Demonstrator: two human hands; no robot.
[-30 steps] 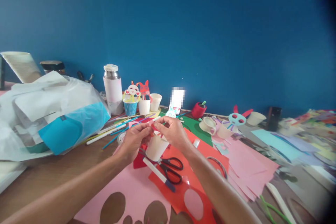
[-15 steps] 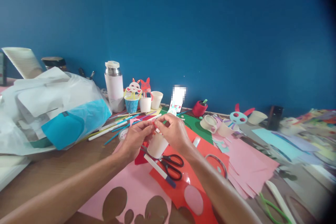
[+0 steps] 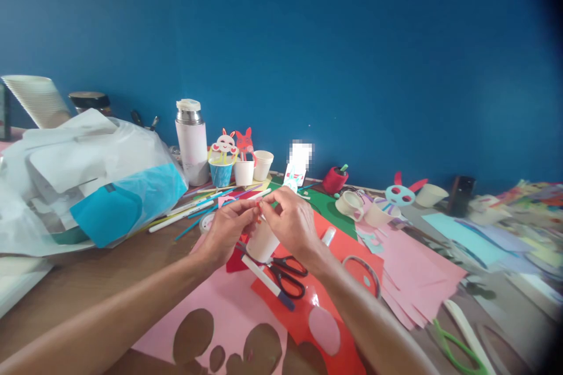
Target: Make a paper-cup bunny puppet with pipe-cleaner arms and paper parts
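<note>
My left hand (image 3: 226,228) and my right hand (image 3: 292,220) meet at the fingertips over the table's middle. Both pinch a small red piece (image 3: 259,205), probably paper, mostly covered by the fingers. Just below them stands a white paper cup (image 3: 261,245), partly hidden behind my hands. Black-handled scissors (image 3: 288,281) lie in front of the cup, beside a white marker with a dark blue cap (image 3: 268,284). Under these are red paper (image 3: 338,269) and a pink sheet (image 3: 233,299) with round holes cut out. A pink oval (image 3: 324,331) rests on the red paper.
On the left bulges a clear plastic bag (image 3: 145,152) of paper scraps. A thermos (image 3: 191,149) and paper cups with animal faces (image 3: 224,146) line the blue wall. Pink sheets (image 3: 422,281) and green-handled scissors (image 3: 460,348) lie on the right. A phone (image 3: 300,158) leans at the back.
The fingers have shifted slightly around the red piece, and a little more of it shows below them. The view has tilted very slightly; everything else stays in place.
</note>
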